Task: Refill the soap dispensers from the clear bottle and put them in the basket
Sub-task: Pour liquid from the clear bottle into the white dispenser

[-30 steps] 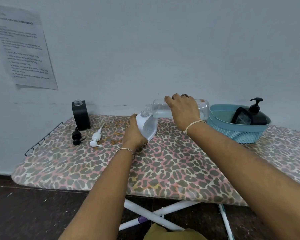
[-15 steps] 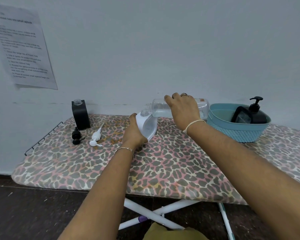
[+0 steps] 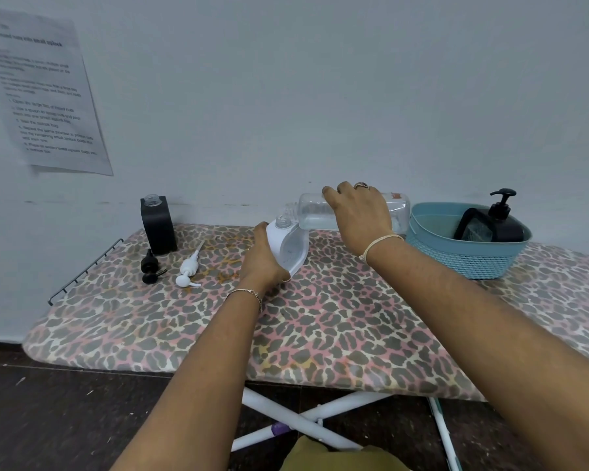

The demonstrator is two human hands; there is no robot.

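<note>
R hand point(image 3: 357, 215) tips clear bottle point(image 3: 312, 210) to L hand's point(image 3: 261, 260) dispenser point(image 3: 291, 248).

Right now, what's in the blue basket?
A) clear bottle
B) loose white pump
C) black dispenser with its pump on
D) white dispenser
C: the black dispenser, pump fitted, sits inside the blue basket, while the left hand holds the white dispenser on the board and the right hand tips the clear bottle over it.
</note>
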